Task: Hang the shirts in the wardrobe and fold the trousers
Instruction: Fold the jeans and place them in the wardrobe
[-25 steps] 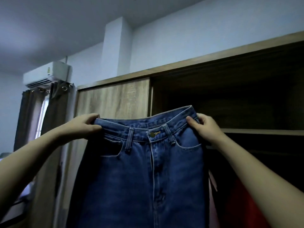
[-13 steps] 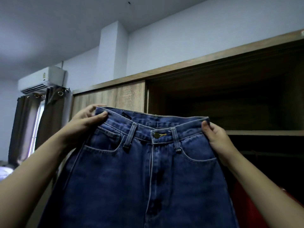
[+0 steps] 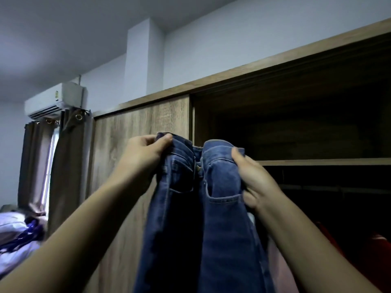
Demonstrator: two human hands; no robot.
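A pair of blue denim trousers [image 3: 213, 218] is held up at chest height in front of the open wood-grain wardrobe [image 3: 139, 132], its waistband doubled lengthwise so the two front halves face each other around the fly, legs hanging down past the bottom edge. The left hand [image 3: 143, 154] pinches the left end of the waistband, thumb on top. The right hand [image 3: 255, 178] grips the right side, fingers curled into the denim by the pocket. The hands are near each other. A dark wooden shelf [image 3: 328, 161] crosses the wardrobe behind, with a red garment [image 3: 377, 248] hanging lower right. A white wall air conditioner [image 3: 55, 100] sits above brown curtains [image 3: 68, 166].
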